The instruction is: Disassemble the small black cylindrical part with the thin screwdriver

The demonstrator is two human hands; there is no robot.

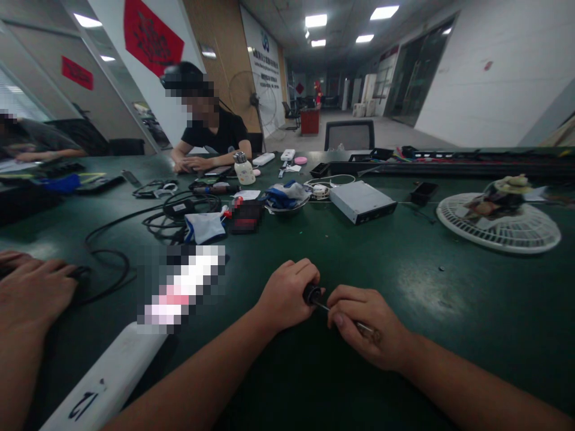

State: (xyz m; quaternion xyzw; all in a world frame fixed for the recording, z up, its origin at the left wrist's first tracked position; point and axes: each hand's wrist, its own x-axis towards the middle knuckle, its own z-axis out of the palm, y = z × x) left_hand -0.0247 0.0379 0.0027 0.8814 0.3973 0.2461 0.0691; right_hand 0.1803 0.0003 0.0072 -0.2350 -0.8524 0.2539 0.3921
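Note:
My left hand [290,293] is closed around a small black cylindrical part [311,293], whose round end faces right. In my right hand [371,326] is a screwdriver [369,330] with a see-through amber handle. Its thin metal shaft points left and reaches the end of the black part. Whether the tip sits inside the part or only touches it, I cannot tell. Both hands are just above the dark green table [404,299], close together near the middle. My fingers hide most of the black part.
Another person's hand [36,287] rests at the left, beside a long white device [108,371]. Farther back are black cables [121,257], a blue-and-white cloth [287,194], a grey disc drive [363,199] and a white fan grille [498,224]. A person [211,126] sits across the table.

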